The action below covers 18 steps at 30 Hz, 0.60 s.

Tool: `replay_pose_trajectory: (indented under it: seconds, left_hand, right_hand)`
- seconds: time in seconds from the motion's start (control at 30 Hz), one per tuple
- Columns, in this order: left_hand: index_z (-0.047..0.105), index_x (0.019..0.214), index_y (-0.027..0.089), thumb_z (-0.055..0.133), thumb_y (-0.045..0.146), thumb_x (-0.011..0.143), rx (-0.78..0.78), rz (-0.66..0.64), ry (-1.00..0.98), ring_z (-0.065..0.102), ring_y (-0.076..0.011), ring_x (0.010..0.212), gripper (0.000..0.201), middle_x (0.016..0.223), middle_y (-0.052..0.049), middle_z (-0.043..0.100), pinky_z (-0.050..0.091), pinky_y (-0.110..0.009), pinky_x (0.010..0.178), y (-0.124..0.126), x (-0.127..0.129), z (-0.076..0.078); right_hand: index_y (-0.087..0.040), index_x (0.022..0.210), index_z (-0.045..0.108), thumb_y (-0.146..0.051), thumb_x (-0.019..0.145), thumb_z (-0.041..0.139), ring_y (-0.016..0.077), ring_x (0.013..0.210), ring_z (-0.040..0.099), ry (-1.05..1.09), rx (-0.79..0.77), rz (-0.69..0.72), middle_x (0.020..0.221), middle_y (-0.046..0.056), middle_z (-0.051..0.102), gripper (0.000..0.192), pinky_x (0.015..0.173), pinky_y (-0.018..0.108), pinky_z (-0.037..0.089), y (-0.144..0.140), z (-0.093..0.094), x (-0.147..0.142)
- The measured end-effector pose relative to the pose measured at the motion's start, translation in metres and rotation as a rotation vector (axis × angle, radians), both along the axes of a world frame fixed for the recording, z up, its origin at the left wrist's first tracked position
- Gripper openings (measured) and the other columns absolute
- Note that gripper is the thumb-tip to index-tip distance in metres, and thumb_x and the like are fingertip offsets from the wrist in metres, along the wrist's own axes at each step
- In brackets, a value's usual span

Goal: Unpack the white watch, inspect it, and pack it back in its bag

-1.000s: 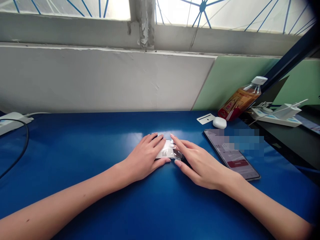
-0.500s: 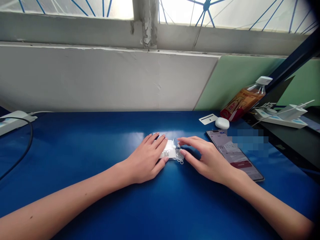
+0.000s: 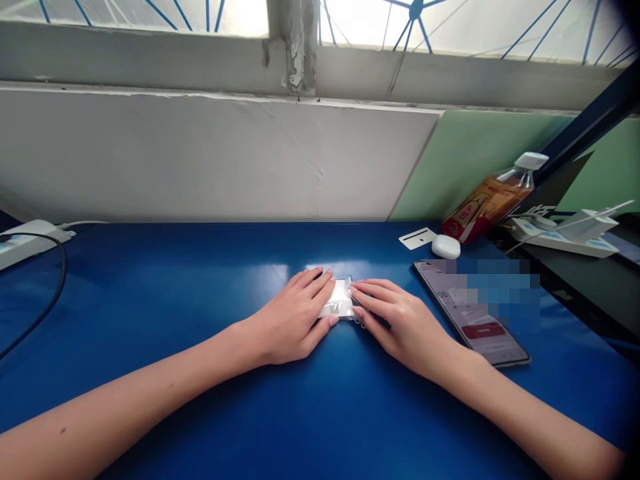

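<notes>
A small clear plastic bag with something flat and white inside lies on the blue table. My left hand rests flat over the bag's left part, fingers stretched out and thumb along its near edge. From the other side, my right hand has its bent fingers and thumb on the bag's right end, which they partly cover. A bit of pale chain shows beneath the right thumb. What the white content is, I cannot tell.
To the right lies a phone with its screen lit. Behind it are a white earbud case, a white card and a leaning drink bottle. Power strips stand at the right and left, with a black cable.
My right hand has moved slightly left, its fingers closing in on the bag's right end and covering most of the chain. My left hand has stayed in place.
</notes>
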State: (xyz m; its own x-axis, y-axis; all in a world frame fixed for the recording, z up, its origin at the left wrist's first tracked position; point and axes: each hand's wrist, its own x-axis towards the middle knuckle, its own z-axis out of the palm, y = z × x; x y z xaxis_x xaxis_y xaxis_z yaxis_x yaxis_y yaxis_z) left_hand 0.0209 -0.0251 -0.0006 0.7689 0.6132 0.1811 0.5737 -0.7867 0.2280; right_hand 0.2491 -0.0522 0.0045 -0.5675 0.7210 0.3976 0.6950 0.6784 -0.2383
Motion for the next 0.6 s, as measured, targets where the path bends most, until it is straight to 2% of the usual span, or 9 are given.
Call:
replay_pose_trajectory:
  seconds: [0.2,0.43,0.6]
  left_hand:
    - [0.032,0.145,0.006,0.035,0.038,0.1,-0.023,-0.019,0.027,0.025,-0.0323,0.143,0.056,0.15,-0.019,0.036,0.029,-0.049,0.113,0.0,0.0004,0.0008]
    - [0.033,0.144,0.005,0.035,0.036,0.1,-0.019,-0.027,0.011,0.025,-0.0322,0.142,0.054,0.149,-0.02,0.038,0.03,-0.05,0.113,-0.0004,0.0014,0.0014]
    - [0.034,0.143,0.005,0.036,0.034,0.099,-0.007,-0.029,0.013,0.027,-0.0329,0.142,0.052,0.147,-0.02,0.04,0.03,-0.05,0.113,-0.0003,0.0023,0.0009]
  right_hand:
    - [-0.003,0.118,0.063,-0.013,0.093,0.043,0.0314,0.113,0.06,-0.112,0.086,-0.067,0.118,0.02,0.067,0.033,0.093,0.044,0.056,-0.0109,-0.004,-0.0098]
    - [-0.007,0.127,0.056,-0.016,0.094,0.042,0.0311,0.124,0.053,-0.144,0.031,-0.015,0.127,0.018,0.062,0.037,0.101,0.047,0.051,-0.0087,-0.0009,-0.0058]
    - [0.004,0.128,0.053,-0.005,0.086,0.044,0.0377,0.126,0.05,-0.337,0.141,0.042,0.129,0.026,0.058,0.044,0.105,0.049,0.046,-0.01,-0.0011,-0.0078]
